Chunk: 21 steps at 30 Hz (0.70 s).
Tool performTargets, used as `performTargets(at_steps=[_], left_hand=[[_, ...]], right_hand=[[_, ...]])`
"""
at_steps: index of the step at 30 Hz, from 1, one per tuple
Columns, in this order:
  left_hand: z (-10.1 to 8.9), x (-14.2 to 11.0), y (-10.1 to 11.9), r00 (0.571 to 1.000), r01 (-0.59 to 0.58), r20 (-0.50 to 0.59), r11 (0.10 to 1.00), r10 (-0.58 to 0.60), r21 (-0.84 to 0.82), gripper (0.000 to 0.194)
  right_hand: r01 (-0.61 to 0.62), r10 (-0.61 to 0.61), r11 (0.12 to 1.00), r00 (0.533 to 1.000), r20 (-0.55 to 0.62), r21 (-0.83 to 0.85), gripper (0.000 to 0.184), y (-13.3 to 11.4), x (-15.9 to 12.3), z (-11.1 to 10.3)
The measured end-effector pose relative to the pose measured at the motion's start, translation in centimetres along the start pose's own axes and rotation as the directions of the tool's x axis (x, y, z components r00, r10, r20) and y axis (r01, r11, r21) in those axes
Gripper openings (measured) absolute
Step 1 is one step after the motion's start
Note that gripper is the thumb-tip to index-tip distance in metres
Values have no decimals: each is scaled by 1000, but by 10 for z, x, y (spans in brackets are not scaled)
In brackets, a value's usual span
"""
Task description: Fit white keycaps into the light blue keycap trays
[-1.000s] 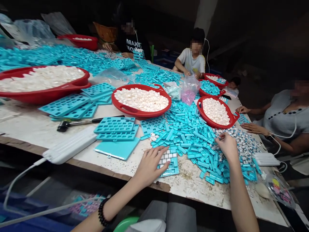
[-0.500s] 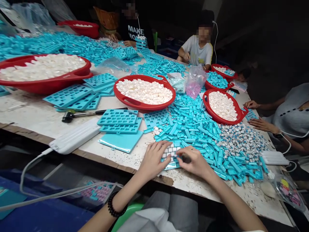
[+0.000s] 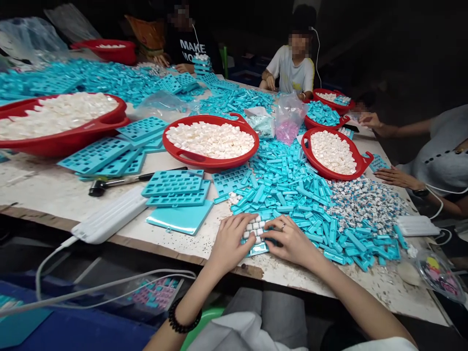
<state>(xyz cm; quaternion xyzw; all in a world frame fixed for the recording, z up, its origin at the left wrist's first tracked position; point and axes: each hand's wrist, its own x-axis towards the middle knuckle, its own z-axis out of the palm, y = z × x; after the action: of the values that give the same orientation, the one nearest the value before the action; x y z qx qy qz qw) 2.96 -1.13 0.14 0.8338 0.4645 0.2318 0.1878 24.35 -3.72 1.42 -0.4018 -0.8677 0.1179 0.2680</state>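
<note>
Both hands open, palms down, fingers spread: the left hand [image 3: 231, 239] and the right hand [image 3: 288, 241] lay over a small turquoise mold tray [image 3: 258, 249] from either side, neither visibly closed on anything. White cube-shaped pieces [image 3: 255, 229] sat in the tray's cells between the hands, partly hidden by the fingers. Tray on a worn, speckled white worktable [image 3: 292, 278], near the front edge, against a heap of loose turquoise strips [image 3: 281, 190]. Black beaded bracelet [image 3: 185, 317] on left wrist; ring [image 3: 282, 226] on right hand.

To the left: stacked turquoise trays [image 3: 171, 187], a flat turquoise plate [image 3: 179, 217], a black-headed hammer [image 3: 98, 187], a white corded power block [image 3: 109, 214]. To the right: a heap of mixed white and blue pieces [image 3: 365, 204]. Beyond: a red oval tub [image 3: 204, 165] of white pieces. Across the table sat a person in a white T-shirt [image 3: 290, 68]; at right, a co-worker's hand [image 3: 398, 178] lay near the table's far side.
</note>
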Motion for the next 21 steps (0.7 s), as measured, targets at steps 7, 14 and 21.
performTargets(at_steps=[7, 14, 21], left_hand=[[0, 0, 1, 1000, 18, 2, 1000, -18, 19, 40], [1, 0, 1, 1000, 18, -8, 1000, -17, 21, 39], [-1, 0, 3, 1000, 24, -11, 1000, -23, 13, 38]], right_hand=[[-80, 84, 996, 992, -96, 48, 12, -1, -1, 5], [-13, 12, 1000, 999, -49, -23, 12, 1, 0, -1], [55, -55, 998, 998, 10, -6, 19, 4, -2, -1]])
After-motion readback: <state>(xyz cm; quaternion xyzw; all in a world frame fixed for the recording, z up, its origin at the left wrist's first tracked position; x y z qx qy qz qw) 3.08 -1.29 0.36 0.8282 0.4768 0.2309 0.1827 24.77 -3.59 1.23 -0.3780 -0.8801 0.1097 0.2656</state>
